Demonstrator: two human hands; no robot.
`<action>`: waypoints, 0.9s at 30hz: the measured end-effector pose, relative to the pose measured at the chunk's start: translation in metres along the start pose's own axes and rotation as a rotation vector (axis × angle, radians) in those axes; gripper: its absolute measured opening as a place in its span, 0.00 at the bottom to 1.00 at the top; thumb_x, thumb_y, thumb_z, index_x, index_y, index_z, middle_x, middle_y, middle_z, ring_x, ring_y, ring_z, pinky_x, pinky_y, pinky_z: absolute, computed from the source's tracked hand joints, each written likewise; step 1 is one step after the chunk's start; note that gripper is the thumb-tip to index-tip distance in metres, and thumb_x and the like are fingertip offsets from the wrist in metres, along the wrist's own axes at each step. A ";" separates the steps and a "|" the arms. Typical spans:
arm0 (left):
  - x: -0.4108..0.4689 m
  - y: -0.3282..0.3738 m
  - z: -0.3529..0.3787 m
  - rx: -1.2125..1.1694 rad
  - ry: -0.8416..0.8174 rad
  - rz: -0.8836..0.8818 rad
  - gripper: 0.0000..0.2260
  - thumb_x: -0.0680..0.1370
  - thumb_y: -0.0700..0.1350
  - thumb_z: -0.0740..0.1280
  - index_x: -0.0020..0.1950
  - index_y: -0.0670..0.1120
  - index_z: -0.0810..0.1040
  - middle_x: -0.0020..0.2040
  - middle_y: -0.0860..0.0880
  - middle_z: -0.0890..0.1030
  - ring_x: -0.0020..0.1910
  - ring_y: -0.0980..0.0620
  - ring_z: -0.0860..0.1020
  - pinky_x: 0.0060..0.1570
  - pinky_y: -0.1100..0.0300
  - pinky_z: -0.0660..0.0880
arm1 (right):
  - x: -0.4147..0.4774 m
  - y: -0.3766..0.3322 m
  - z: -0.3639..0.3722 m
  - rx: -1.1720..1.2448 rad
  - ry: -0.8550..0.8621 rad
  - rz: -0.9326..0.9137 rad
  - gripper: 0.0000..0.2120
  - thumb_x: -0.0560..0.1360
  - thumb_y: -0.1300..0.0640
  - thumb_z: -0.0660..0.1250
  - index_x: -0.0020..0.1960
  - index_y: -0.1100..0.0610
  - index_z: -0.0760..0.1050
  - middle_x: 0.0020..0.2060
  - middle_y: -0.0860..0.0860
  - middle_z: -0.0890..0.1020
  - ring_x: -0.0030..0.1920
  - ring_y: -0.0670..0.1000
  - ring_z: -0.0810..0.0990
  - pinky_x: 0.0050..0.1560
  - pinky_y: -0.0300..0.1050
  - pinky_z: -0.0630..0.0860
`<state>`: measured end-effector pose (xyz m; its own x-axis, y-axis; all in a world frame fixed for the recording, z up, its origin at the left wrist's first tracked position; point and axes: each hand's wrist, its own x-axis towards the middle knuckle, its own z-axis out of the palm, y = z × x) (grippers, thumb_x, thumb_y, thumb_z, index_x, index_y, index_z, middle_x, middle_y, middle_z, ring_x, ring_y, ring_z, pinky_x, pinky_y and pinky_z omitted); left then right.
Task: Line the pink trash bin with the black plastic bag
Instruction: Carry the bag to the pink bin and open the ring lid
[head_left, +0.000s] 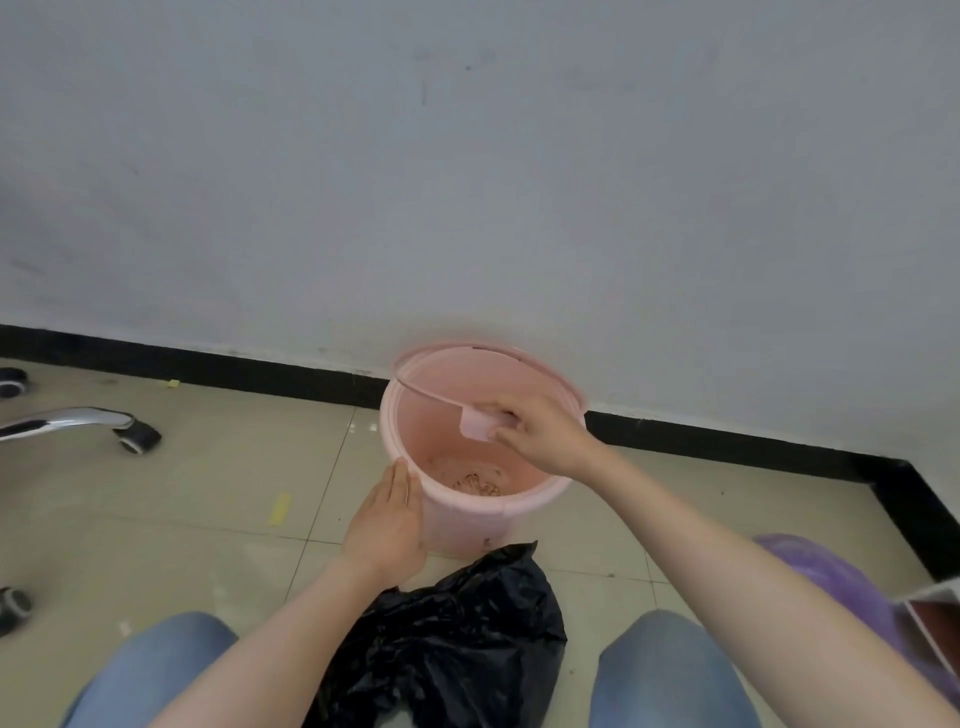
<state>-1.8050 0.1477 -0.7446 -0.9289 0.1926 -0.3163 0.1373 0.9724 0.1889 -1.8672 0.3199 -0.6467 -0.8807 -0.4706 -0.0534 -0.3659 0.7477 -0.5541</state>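
A pink trash bin (457, 519) stands on the tiled floor against the wall, with some debris at its bottom. My right hand (540, 434) is over the bin's mouth, pinching the tab of the pink rim ring (441, 397), which is tilted up off the bin's top on the near side. My left hand (387, 525) lies flat against the bin's left outer wall, fingers together, holding nothing. The black plastic bag (447, 644) lies crumpled on the floor between my knees, just in front of the bin.
An office chair's chrome leg and caster (136, 435) sit at the left, with other casters (13, 382) near the left edge. A purple rounded object (831, 587) and a box corner (935, 618) are at the right. A black baseboard (208, 364) runs along the wall.
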 end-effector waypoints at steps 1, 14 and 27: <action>0.000 0.000 -0.001 0.004 -0.009 -0.003 0.32 0.77 0.41 0.55 0.73 0.35 0.39 0.76 0.37 0.40 0.75 0.43 0.41 0.74 0.55 0.43 | 0.003 -0.002 -0.008 -0.007 0.031 -0.020 0.19 0.76 0.66 0.62 0.66 0.59 0.70 0.65 0.55 0.74 0.65 0.53 0.70 0.64 0.44 0.65; 0.004 0.003 -0.005 -0.010 -0.049 -0.033 0.32 0.77 0.40 0.54 0.73 0.35 0.39 0.76 0.37 0.39 0.75 0.43 0.40 0.74 0.55 0.43 | 0.093 0.007 -0.097 -0.319 0.786 -0.092 0.07 0.76 0.62 0.62 0.48 0.65 0.76 0.47 0.64 0.77 0.50 0.63 0.73 0.43 0.55 0.72; 0.003 0.003 -0.007 -0.017 -0.083 -0.048 0.33 0.76 0.41 0.56 0.74 0.37 0.39 0.76 0.39 0.39 0.76 0.45 0.40 0.74 0.56 0.44 | 0.135 0.029 -0.115 -0.478 0.368 0.126 0.31 0.78 0.59 0.57 0.75 0.53 0.43 0.74 0.64 0.45 0.73 0.62 0.50 0.70 0.54 0.55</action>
<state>-1.8095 0.1500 -0.7387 -0.9024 0.1570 -0.4012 0.0869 0.9784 0.1876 -2.0319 0.3319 -0.5742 -0.9408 -0.2361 0.2432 -0.2716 0.9544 -0.1241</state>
